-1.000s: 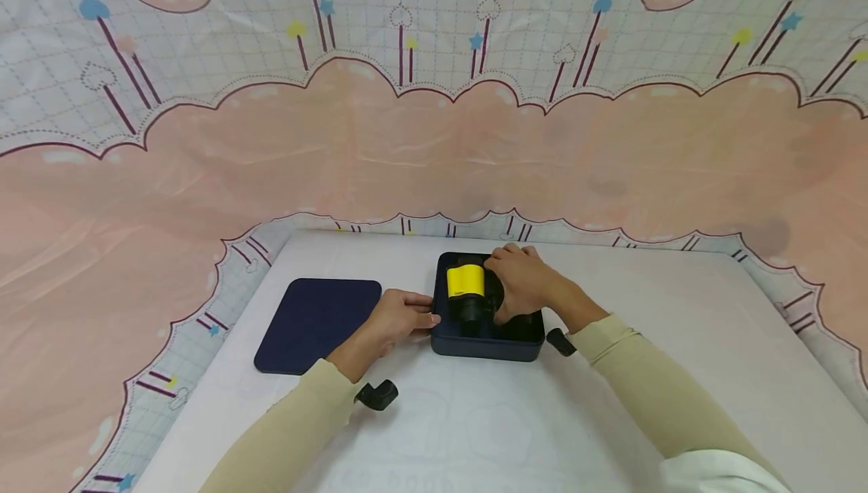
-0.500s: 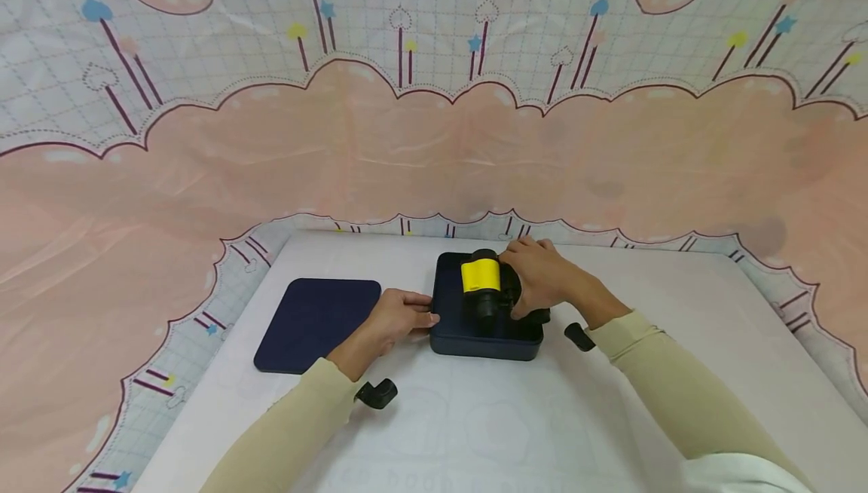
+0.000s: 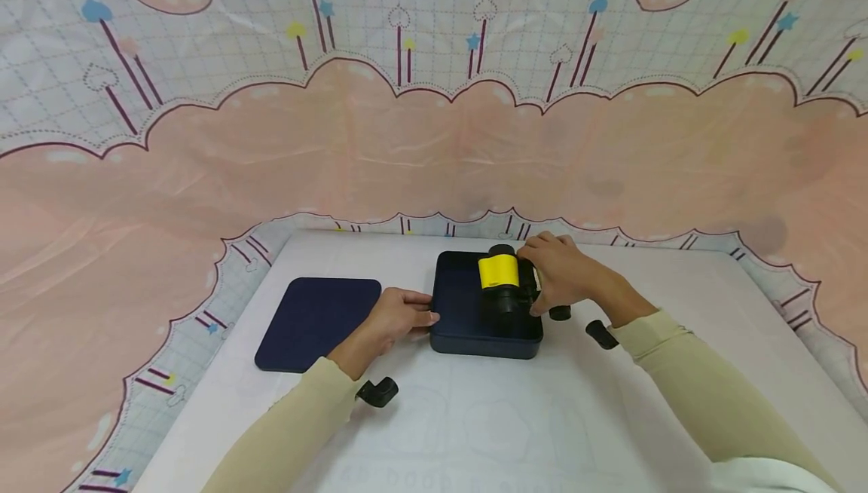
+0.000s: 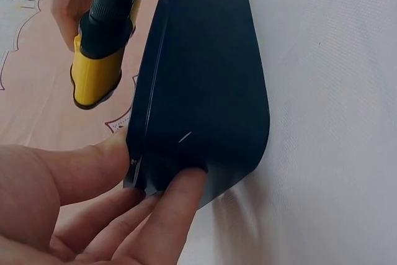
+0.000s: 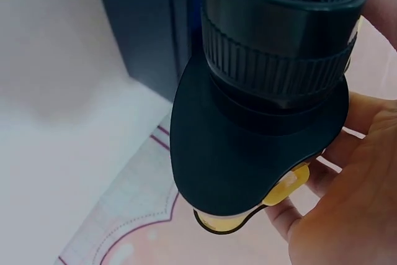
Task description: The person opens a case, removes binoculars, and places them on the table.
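Yellow and black binoculars hang over the right side of a dark blue open box, gripped by my right hand. The right wrist view has the black eyepiece end of the binoculars close up, with right-hand fingers round the far side. At the box's left wall, my left hand rests its extended fingers and thumb. Up close in the left wrist view, the left thumb touches the rim of the box and the fingertips lie against its wall.
A flat dark blue lid lies on the white table, left of the box and partly behind the left forearm. A patterned pink and white cloth stands behind the table. Small black devices are at both wrists.
The right hand has lifted the binoculars from inside the box and moved them right, over its right edge. The left hand and the lid have stayed in place.
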